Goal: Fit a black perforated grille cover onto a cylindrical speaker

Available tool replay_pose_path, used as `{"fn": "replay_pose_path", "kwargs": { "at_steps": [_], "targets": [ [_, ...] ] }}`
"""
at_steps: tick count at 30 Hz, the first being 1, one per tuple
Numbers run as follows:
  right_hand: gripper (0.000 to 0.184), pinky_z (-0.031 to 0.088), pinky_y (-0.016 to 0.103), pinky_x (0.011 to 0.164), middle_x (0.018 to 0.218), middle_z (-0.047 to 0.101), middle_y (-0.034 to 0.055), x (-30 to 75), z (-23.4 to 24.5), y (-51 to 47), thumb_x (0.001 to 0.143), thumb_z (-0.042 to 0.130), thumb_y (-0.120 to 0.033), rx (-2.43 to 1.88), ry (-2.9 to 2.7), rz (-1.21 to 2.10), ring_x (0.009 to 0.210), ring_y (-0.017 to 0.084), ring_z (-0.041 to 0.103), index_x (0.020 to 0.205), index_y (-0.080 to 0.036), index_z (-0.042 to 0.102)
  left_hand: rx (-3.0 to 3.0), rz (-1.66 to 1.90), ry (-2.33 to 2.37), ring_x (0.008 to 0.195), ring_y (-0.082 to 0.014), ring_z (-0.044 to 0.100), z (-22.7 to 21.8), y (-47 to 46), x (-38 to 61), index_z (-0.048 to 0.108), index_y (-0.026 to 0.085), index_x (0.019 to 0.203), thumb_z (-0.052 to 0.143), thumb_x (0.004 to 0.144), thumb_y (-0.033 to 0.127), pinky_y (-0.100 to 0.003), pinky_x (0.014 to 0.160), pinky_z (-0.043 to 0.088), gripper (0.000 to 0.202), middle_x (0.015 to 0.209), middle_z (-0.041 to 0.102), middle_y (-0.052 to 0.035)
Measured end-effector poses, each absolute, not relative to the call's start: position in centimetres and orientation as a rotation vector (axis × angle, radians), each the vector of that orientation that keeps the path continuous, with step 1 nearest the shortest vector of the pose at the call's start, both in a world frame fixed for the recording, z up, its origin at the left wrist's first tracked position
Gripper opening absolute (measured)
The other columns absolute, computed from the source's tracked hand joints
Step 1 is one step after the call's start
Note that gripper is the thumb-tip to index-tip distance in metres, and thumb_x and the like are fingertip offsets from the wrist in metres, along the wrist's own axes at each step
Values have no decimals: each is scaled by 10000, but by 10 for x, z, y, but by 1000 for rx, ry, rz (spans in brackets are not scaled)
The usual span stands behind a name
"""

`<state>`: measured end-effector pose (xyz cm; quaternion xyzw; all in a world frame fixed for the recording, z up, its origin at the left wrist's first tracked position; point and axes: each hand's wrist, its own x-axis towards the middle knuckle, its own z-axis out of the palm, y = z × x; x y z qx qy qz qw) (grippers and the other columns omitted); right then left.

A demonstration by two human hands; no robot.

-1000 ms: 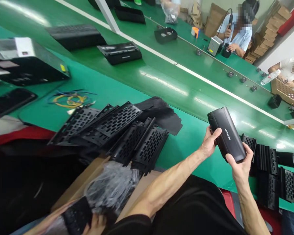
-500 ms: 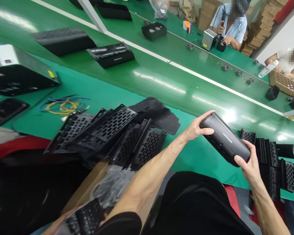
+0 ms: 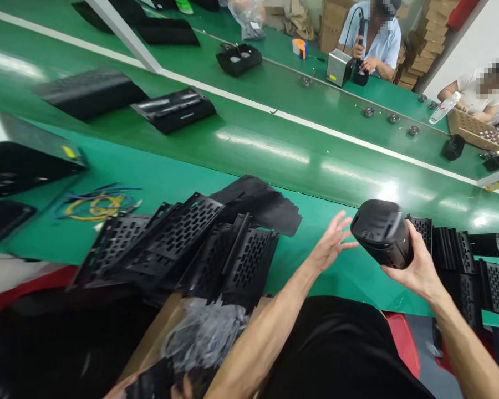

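Your right hand: fingers wrapped under and around the black speaker housing, holding it above the green bench, end face turned toward you.

Your left hand: fingers spread wide, off the housing, just at its 9 o'clock.

At 3 o'clock of the housing: a row of perforated black grilles.

At 9 o'clock: a heap of perforated grille panels, black fabric sheets behind it.

At 10 o'clock, well apart: coloured wires.
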<state>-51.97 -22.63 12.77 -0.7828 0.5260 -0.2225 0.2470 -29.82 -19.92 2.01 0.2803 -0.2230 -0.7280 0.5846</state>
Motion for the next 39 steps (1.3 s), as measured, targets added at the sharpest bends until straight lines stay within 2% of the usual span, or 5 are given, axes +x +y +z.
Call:
{"fn": "replay_pose_path", "kwargs": {
  "at_steps": [13,20,28,34,39],
  "targets": [
    [969,460,562,999,1373,597,172,-521,133,-224,762,777,-351,-2591,1262,-62,1214,412,571,1638,-265,372,1089,-1355,-1231,1365,-396,491,55,-188,-266,415,235,1561,886,655,617,-532,1170,407,1090,1549,447,-158],
    [1095,392,547,1190,1671,338,156,-564,131,-208,821,753,-731,-1952,1330,-515,1504,393,381,1671,-292,222,1007,-1413,-943,1077,-297,619,57,-178,-259,461,214,1453,875,639,576,-395,923,512,982,1280,608,-114],
    [873,487,394,1050,1454,555,90,-557,97,-183,674,920,-556,-1291,1416,-809,1273,301,563,1404,-292,521,1104,-1509,-860,1097,-319,649,49,-183,-261,517,218,1442,867,629,544,-406,957,514,944,1237,671,-92],
    [694,569,368,594,804,642,-4,-556,44,-188,705,836,-680,-419,1488,-335,655,202,620,1186,-265,558,1494,-1884,-688,1257,-387,630,-12,-196,-272,716,170,1207,716,725,765,-468,1051,491,766,1293,731,-175],
    [675,599,341,540,906,690,1,-554,26,-168,703,894,-592,-316,1419,-443,670,187,653,1208,-297,557,1479,-1823,-665,1221,-356,656,-31,-188,-274,724,153,1206,732,735,696,-446,1060,493,719,1243,763,-139]
  ]
}}
